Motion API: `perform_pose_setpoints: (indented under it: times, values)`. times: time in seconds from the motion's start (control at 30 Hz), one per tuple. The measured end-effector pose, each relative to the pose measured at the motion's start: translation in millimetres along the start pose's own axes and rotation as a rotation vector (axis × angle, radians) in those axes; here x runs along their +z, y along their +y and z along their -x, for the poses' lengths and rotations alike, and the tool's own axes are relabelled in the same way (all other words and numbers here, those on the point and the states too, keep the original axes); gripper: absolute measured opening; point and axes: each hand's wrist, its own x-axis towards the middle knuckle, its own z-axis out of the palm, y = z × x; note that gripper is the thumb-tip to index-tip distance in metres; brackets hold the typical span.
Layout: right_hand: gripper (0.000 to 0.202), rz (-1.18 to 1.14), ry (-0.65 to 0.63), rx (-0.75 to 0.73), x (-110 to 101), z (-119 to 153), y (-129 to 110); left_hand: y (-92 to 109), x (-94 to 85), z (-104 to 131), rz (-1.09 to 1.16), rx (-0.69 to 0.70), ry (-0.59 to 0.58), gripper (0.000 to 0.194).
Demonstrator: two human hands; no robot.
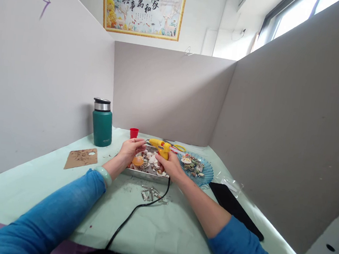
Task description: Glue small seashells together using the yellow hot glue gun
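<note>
My right hand point(169, 164) is wrapped round the handle of a yellow glue gun point(160, 145), whose nozzle points left. A clear glue stick sticks out of its back. Close to the nozzle, the fingers of my left hand point(130, 151) are pinched together on something small that I cannot make out. Both hands are over a metal tray point(147, 176) of shells, with an orange shell point(138, 161) near its left side. A blue plate point(208, 173) with small shell pieces stands to the right. Several metal clips point(150, 194) lie in front of the tray.
A green bottle point(102, 127) and a brown card point(82, 158) are at the left. Behind the tray are a red cup point(133, 133) and yellow-handled scissors point(180, 148). A black cable point(135, 209) runs towards me. At the right lies a black flat object point(236, 210). Grey panels enclose the table.
</note>
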Motion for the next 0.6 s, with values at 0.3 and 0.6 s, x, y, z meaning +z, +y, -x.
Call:
perform_pose_setpoints:
  times: [0.3,0.6]
  values:
    - [0.027,-0.010,0.006,-0.006,-0.7,-0.4,1.2,-1.5,-1.0,-2.0,-0.002,0.004,-0.011,0.020]
    - [0.027,-0.015,0.015,-0.024,-1.0,-2.7,4.3,-2.0,-1.6,-2.2,0.014,-0.004,-0.017,0.020]
